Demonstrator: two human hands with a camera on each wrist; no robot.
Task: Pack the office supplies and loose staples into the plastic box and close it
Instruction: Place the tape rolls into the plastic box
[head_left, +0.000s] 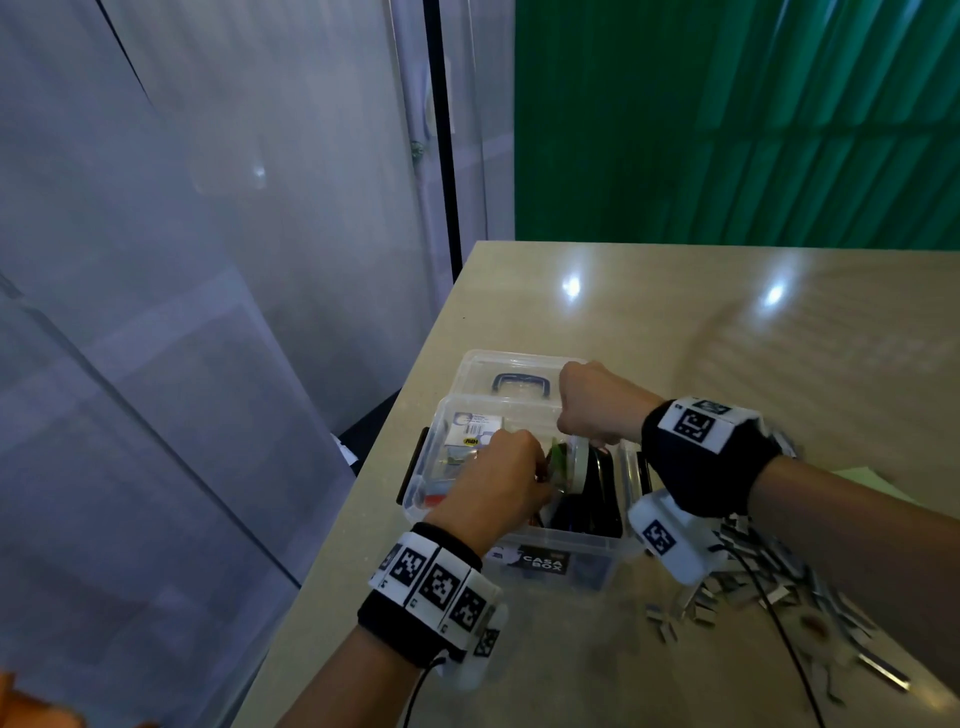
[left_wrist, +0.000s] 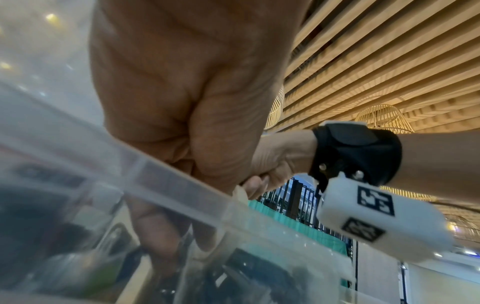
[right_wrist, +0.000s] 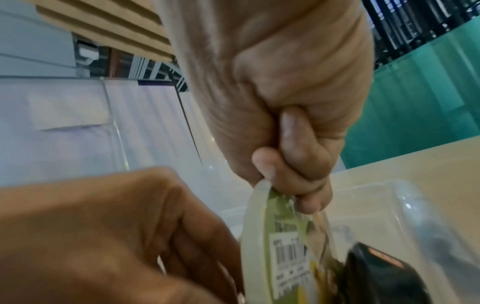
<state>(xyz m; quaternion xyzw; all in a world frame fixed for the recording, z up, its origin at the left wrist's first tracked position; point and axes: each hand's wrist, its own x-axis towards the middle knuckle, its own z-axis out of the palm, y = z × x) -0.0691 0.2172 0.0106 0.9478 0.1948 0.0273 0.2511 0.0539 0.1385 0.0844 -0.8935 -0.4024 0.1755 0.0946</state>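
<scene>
A clear plastic box (head_left: 571, 540) stands open on the table, its lid (head_left: 483, 371) with a blue handle lying behind it. My right hand (head_left: 576, 434) pinches the top edge of a whitish tape roll (right_wrist: 259, 236) with a green barcode label and holds it upright inside the box. My left hand (head_left: 537, 470) reaches into the box with curled fingers (right_wrist: 187, 232) against the roll's side; whether they grip anything is hidden. A black item (head_left: 597, 499) and a packaged card (head_left: 475, 428) lie in the box. Loose staples (head_left: 753, 587) are scattered on the table to the right.
The beige table (head_left: 727, 338) ends at its left edge just beside the box, with frosted panels (head_left: 208, 312) beyond. A green curtain (head_left: 727, 119) hangs behind the far edge. A black cable (head_left: 784, 639) crosses the staples.
</scene>
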